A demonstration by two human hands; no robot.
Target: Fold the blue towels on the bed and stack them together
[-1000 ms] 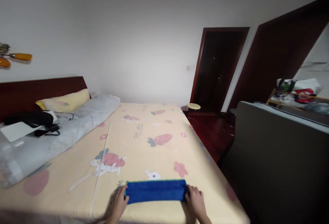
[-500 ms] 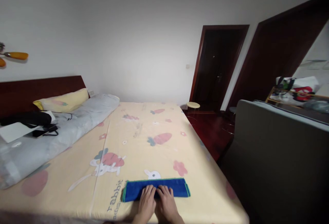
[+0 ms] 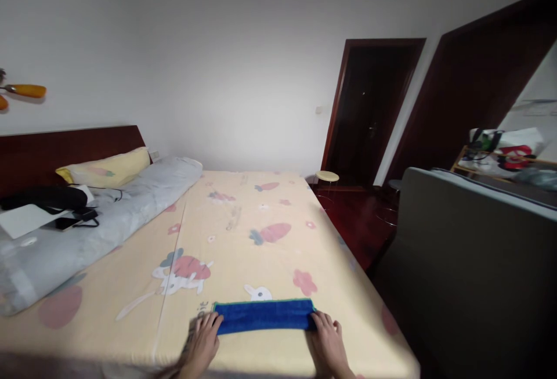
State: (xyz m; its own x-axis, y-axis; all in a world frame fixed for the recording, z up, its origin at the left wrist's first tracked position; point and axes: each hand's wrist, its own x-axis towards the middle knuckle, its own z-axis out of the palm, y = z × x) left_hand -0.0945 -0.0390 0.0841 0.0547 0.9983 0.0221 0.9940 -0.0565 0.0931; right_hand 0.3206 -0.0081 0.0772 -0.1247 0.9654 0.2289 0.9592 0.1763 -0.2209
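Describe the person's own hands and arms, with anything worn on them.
The left grip and right grip are plain, bare human hands: no gloves, and no ring, watch or marking that shows. No sleeve covers the little of either forearm in view.

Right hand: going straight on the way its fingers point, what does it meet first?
The right hand would meet the right end of the blue cloth first; its fingertips are at that edge. Beyond it, the patterned bed sheet, though the hand's height above it is hard to judge.
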